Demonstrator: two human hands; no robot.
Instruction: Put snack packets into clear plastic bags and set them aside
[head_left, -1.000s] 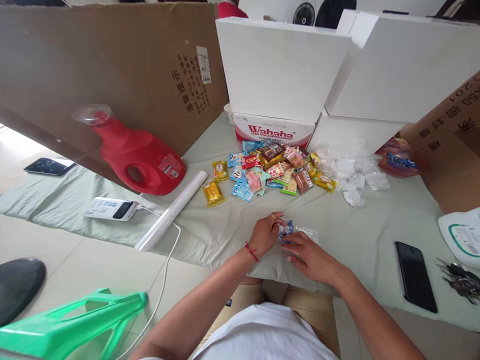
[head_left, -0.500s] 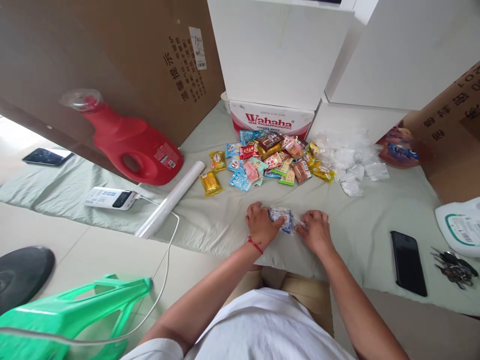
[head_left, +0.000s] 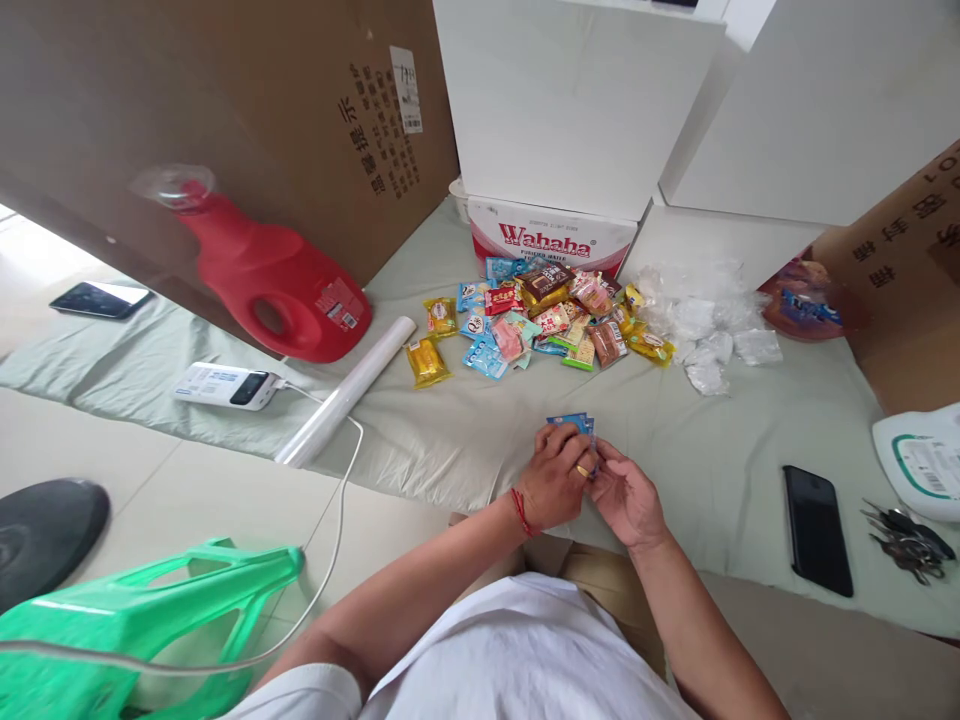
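Observation:
My left hand is closed over a flat blue packet, its fingers bent across the front and a ring on one of them. Only the packet's upper part and right edge show above the fingers. Against its lower right corner, my right hand pinches with thumb and fingertips, palm turned partly up. Beyond the hands lies a heap of wrapped snacks in brown, red, blue and yellow. Two yellow packets lie left of it. Crumpled clear plastic bags sit at its right.
A red jug, a clear plastic roll and a power bank with a cable lie left. A phone, keys and a white bottle are right. Boxes stand behind. A green stool is on the floor.
The blue packet has been lifted from the cloth and turned more upright. My hands have come together around it, closer to my body, the right one rolling palm-up.

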